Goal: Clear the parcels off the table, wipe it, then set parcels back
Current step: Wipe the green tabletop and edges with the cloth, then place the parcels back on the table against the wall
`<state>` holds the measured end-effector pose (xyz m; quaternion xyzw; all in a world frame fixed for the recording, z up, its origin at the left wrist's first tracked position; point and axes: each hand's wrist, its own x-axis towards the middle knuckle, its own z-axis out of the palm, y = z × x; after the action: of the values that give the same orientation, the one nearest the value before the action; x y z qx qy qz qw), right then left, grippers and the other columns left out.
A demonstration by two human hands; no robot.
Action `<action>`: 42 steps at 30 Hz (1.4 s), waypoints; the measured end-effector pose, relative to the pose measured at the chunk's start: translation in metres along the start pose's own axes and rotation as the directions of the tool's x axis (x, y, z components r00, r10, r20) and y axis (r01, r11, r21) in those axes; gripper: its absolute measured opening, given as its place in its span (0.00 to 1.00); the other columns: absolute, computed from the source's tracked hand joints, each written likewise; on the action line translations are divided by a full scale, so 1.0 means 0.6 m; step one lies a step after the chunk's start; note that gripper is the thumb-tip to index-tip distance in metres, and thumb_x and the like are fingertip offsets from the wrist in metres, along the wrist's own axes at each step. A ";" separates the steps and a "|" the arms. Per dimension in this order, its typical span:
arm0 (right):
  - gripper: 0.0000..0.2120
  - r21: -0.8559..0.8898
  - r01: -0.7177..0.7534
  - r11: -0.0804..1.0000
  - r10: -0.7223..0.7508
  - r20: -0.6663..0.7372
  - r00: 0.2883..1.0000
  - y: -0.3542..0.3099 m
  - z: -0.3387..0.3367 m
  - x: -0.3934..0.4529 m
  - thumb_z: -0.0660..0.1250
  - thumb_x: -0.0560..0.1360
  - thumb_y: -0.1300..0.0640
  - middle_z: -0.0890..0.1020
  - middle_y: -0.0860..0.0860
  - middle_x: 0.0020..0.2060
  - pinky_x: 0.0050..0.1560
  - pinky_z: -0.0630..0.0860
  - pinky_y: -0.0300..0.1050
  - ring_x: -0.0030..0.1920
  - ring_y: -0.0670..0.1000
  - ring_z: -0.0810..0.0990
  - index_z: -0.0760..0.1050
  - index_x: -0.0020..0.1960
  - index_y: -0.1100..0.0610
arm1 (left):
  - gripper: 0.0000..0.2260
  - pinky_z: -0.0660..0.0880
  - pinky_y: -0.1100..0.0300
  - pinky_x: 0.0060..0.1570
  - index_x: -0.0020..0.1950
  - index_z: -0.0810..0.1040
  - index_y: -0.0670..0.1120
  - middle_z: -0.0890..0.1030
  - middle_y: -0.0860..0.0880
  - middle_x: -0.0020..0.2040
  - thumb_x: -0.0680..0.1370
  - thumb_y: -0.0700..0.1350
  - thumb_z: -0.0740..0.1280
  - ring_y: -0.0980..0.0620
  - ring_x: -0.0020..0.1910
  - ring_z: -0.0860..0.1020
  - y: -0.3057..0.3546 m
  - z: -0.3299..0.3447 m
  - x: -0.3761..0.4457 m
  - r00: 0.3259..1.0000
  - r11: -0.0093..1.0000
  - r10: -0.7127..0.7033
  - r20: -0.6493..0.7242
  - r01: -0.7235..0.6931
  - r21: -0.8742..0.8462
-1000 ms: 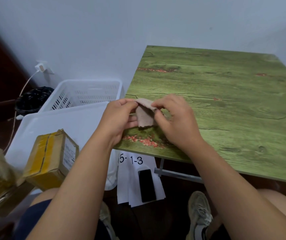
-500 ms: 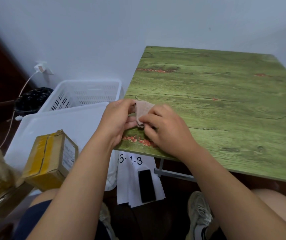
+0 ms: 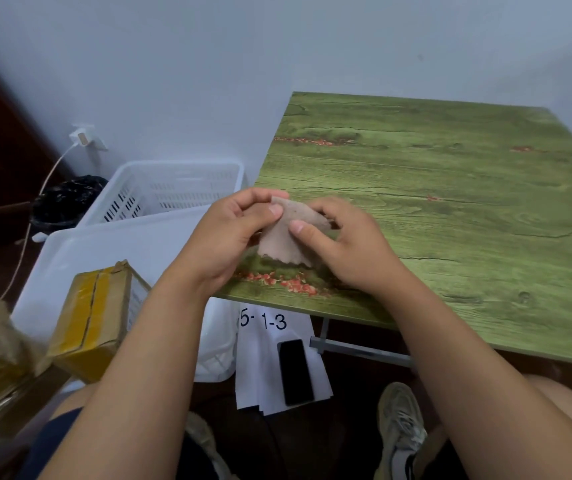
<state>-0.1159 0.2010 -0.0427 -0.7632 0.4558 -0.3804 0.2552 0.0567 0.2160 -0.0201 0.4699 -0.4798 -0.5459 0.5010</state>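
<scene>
Cloth (image 3: 286, 237) pinched between both your hands over the table's near-left corner.
Your left hand (image 3: 232, 237) grips its top edge, your right hand (image 3: 343, 244) its side; table (image 3: 450, 202) lies beneath, taped parcel (image 3: 97, 313) at eight o'clock.

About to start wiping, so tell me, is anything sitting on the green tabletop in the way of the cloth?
Nothing visible. Both hands, left hand and right hand, pinch the cloth over the table's near left corner.

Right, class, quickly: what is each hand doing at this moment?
Left hand: pinching the cloth.
Right hand: also pinching the cloth.
</scene>
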 end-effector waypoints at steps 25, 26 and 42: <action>0.14 -0.048 0.379 0.924 -0.349 0.297 0.889 -0.129 0.179 -0.099 0.56 0.80 0.51 0.81 0.55 0.35 0.29 0.71 0.50 0.31 0.60 0.76 0.75 0.55 0.58 | 0.08 0.71 0.61 0.40 0.55 0.80 0.45 0.84 0.48 0.44 0.80 0.40 0.62 0.54 0.38 0.80 0.007 -0.203 -0.092 0.891 0.965 -0.038 -0.452 0.151 0.215; 0.14 -0.076 0.407 0.910 -0.362 0.335 0.870 -0.128 0.191 -0.103 0.55 0.80 0.51 0.80 0.55 0.33 0.28 0.70 0.49 0.29 0.60 0.75 0.75 0.53 0.58 | 0.08 0.71 0.61 0.41 0.55 0.80 0.46 0.84 0.48 0.45 0.80 0.40 0.62 0.54 0.38 0.80 0.005 -0.205 -0.089 0.882 0.943 -0.016 -0.472 0.170 0.286; 0.07 0.094 -0.619 0.779 0.500 0.503 0.705 -0.036 0.403 -0.121 0.58 0.80 0.57 0.78 0.50 0.46 0.42 0.73 0.46 0.48 0.51 0.77 0.74 0.53 0.55 | 0.07 0.75 0.49 0.56 0.54 0.76 0.56 0.80 0.53 0.51 0.79 0.53 0.61 0.50 0.51 0.78 -0.018 -0.265 -0.063 0.898 0.598 -0.071 -0.435 0.387 0.702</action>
<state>0.0703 0.2860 -0.1926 -0.6136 0.5419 -0.1515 0.5539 0.2157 0.2455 -0.0450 0.7893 -0.5000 -0.2505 0.2536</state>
